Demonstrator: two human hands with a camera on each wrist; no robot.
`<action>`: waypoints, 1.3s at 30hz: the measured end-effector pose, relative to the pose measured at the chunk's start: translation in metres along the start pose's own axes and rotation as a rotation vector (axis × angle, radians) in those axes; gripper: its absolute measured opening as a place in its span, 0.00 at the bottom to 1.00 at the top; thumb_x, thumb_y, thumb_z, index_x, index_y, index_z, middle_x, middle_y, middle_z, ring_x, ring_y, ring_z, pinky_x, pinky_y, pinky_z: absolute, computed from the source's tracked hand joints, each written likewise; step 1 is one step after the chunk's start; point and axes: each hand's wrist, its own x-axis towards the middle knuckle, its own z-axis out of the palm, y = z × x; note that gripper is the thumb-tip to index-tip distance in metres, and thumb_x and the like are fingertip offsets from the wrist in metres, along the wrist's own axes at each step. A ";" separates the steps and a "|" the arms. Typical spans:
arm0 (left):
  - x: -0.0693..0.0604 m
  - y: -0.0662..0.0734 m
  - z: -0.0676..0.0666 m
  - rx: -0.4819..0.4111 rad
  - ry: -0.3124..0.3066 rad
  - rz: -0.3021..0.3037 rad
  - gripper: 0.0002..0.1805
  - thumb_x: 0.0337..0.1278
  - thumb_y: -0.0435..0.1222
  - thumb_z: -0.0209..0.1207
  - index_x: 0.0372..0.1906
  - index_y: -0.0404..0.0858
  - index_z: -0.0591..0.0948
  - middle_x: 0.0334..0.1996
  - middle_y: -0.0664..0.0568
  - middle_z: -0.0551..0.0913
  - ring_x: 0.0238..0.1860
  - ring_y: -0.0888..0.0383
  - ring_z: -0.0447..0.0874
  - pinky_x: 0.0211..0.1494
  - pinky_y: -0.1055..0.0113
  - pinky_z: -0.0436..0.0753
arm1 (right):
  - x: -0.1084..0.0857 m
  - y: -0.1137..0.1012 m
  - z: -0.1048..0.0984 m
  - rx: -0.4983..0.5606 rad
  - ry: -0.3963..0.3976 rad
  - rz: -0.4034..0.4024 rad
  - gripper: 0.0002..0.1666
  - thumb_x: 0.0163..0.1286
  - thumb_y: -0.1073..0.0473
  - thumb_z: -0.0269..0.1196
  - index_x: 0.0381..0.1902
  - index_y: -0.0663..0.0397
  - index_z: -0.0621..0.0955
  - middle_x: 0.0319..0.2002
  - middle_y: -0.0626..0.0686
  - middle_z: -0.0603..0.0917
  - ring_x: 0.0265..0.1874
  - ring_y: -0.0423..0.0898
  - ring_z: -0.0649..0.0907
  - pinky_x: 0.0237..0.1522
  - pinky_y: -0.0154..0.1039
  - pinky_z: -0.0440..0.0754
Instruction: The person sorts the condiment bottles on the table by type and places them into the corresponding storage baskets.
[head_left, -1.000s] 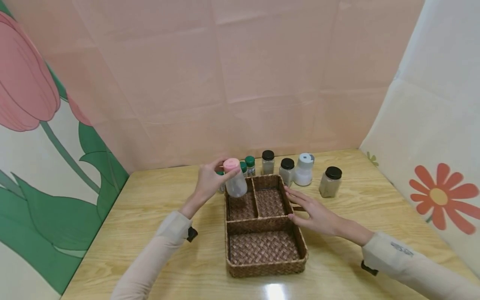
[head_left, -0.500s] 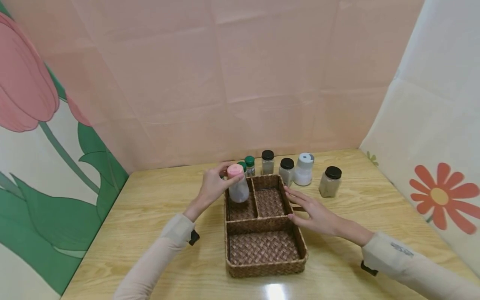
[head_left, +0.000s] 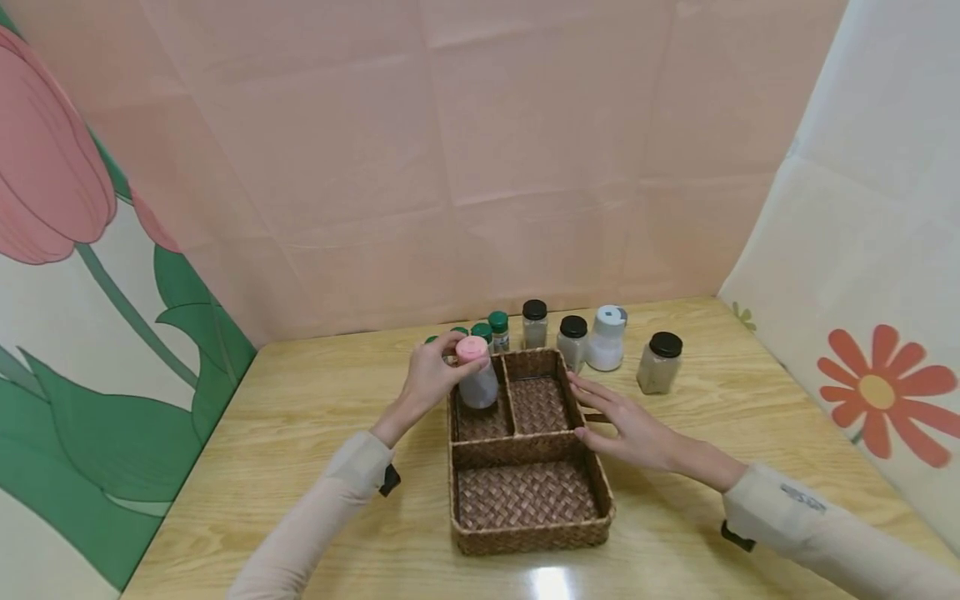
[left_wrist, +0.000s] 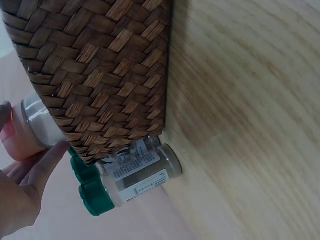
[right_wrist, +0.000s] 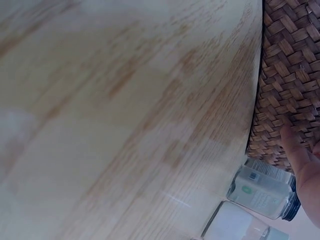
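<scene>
My left hand (head_left: 429, 375) pinches the pink cap of a translucent shaker bottle (head_left: 480, 388) between thumb and fingers. Upright, the bottle stands or hangs in the back left compartment of a brown woven basket (head_left: 534, 537); whether its base touches the bottom cannot be told. In the left wrist view the pink cap (left_wrist: 19, 132) shows above the woven wall, which hides the lower bottle. My right hand (head_left: 633, 427) rests with extended fingers against the basket's right side, by a small strap handle (head_left: 597, 417). A fingertip (right_wrist: 287, 135) touches the weave in the right wrist view.
Behind the basket stand several green-capped spice jars (head_left: 498, 329) and a black-lidded jar (head_left: 535, 323). Another black-lidded jar (head_left: 572, 343) and a white-capped bottle (head_left: 606, 342) are at its back right corner. Farther right is a third black-lidded jar (head_left: 660, 364) on the wooden table (head_left: 322, 417).
My left hand has lowered the pink-capped shaker bottle into the back left compartment, moving slightly right and towards me. The right hand and basket have stayed in place.
</scene>
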 end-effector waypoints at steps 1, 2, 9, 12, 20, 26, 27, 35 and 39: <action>0.000 0.000 0.000 -0.004 -0.007 -0.001 0.29 0.50 0.42 0.75 0.54 0.32 0.81 0.41 0.46 0.87 0.38 0.57 0.87 0.36 0.69 0.85 | 0.000 0.000 0.000 -0.007 0.002 -0.002 0.40 0.72 0.54 0.63 0.72 0.71 0.63 0.74 0.65 0.58 0.68 0.63 0.66 0.56 0.50 0.79; -0.001 0.000 0.001 -0.009 -0.016 -0.003 0.29 0.50 0.42 0.75 0.55 0.31 0.81 0.41 0.46 0.87 0.38 0.56 0.87 0.37 0.69 0.85 | 0.000 0.000 0.000 -0.013 0.004 -0.004 0.40 0.72 0.54 0.63 0.72 0.71 0.63 0.74 0.65 0.58 0.68 0.63 0.66 0.56 0.51 0.78; -0.004 -0.001 0.003 -0.035 -0.039 -0.028 0.27 0.48 0.40 0.76 0.53 0.32 0.81 0.42 0.45 0.87 0.39 0.54 0.87 0.38 0.67 0.85 | 0.004 -0.001 0.000 -0.056 -0.002 -0.003 0.39 0.72 0.52 0.62 0.72 0.68 0.64 0.76 0.58 0.57 0.69 0.62 0.67 0.61 0.55 0.72; -0.005 -0.003 0.003 -0.029 -0.048 -0.028 0.27 0.49 0.39 0.75 0.53 0.33 0.80 0.42 0.45 0.87 0.39 0.55 0.87 0.38 0.67 0.85 | 0.005 -0.001 0.000 -0.062 -0.002 -0.005 0.39 0.72 0.53 0.62 0.72 0.68 0.64 0.76 0.59 0.58 0.68 0.62 0.67 0.62 0.56 0.72; -0.006 -0.010 0.003 0.020 -0.045 -0.037 0.26 0.49 0.41 0.75 0.52 0.36 0.81 0.41 0.48 0.87 0.38 0.60 0.86 0.37 0.69 0.84 | 0.005 -0.004 0.001 -0.078 0.001 -0.012 0.39 0.72 0.53 0.62 0.72 0.69 0.64 0.75 0.60 0.58 0.68 0.63 0.67 0.63 0.58 0.70; -0.006 -0.012 0.004 0.033 -0.044 -0.020 0.24 0.49 0.41 0.75 0.50 0.36 0.82 0.40 0.48 0.88 0.37 0.59 0.85 0.37 0.67 0.84 | 0.003 -0.007 0.003 -0.051 0.006 0.000 0.38 0.70 0.58 0.61 0.72 0.70 0.63 0.76 0.61 0.56 0.68 0.63 0.67 0.62 0.60 0.71; -0.006 -0.012 0.004 0.034 -0.042 -0.017 0.25 0.49 0.41 0.75 0.51 0.36 0.82 0.40 0.48 0.88 0.37 0.59 0.85 0.37 0.67 0.84 | 0.003 -0.008 0.004 -0.050 0.004 0.004 0.38 0.70 0.58 0.61 0.72 0.70 0.62 0.76 0.60 0.56 0.68 0.62 0.67 0.62 0.60 0.71; -0.005 -0.016 0.009 0.069 -0.048 -0.004 0.25 0.51 0.43 0.74 0.52 0.36 0.81 0.40 0.49 0.87 0.35 0.61 0.83 0.35 0.67 0.82 | 0.001 -0.009 0.006 -0.078 -0.003 0.030 0.40 0.71 0.58 0.60 0.74 0.67 0.60 0.77 0.57 0.55 0.64 0.58 0.73 0.59 0.56 0.75; -0.004 -0.015 0.011 0.065 -0.049 -0.006 0.26 0.51 0.43 0.74 0.53 0.36 0.81 0.41 0.49 0.87 0.36 0.61 0.83 0.35 0.67 0.82 | -0.001 -0.009 0.005 -0.080 -0.004 0.044 0.40 0.71 0.57 0.59 0.75 0.65 0.59 0.77 0.56 0.54 0.64 0.57 0.73 0.60 0.55 0.75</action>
